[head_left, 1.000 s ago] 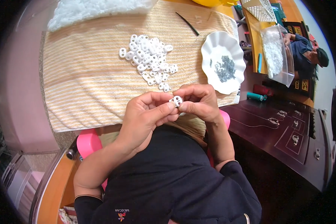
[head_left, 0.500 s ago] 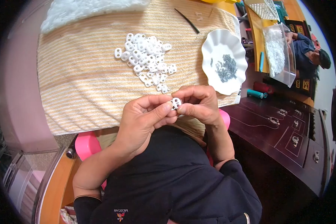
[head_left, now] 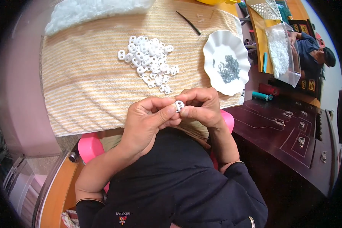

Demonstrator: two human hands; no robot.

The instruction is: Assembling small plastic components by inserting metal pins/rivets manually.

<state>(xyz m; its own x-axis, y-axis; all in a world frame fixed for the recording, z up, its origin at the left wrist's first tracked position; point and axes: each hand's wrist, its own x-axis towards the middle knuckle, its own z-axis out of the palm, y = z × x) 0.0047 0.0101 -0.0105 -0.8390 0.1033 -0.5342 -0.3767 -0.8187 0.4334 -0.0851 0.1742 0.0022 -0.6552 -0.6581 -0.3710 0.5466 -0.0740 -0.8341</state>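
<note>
Between my two hands, just past the table's near edge, a small white oval plastic piece with two holes [head_left: 179,105] is pinched. My left hand [head_left: 150,119] has its thumb and fingers closed on the piece's left side. My right hand [head_left: 203,106] pinches it from the right with thumb and forefinger. Beyond my hands lies a loose pile of like white two-holed pieces [head_left: 150,59] on a yellow-and-white striped towel [head_left: 79,79]. To the right, a white scalloped dish [head_left: 216,43] holds a heap of small grey metal bits [head_left: 229,69].
A big clear bag of white pieces [head_left: 91,15] lies at the far left. Near the dish rests a thin dark stick [head_left: 188,22]. At right, another person [head_left: 311,51] sits by a clear bin of white pieces [head_left: 279,51]. Pink chair parts [head_left: 90,147] flank me.
The view has shifted slightly. My hands stay almost still, both pinching the same white piece; the pile and dish look unchanged.
</note>
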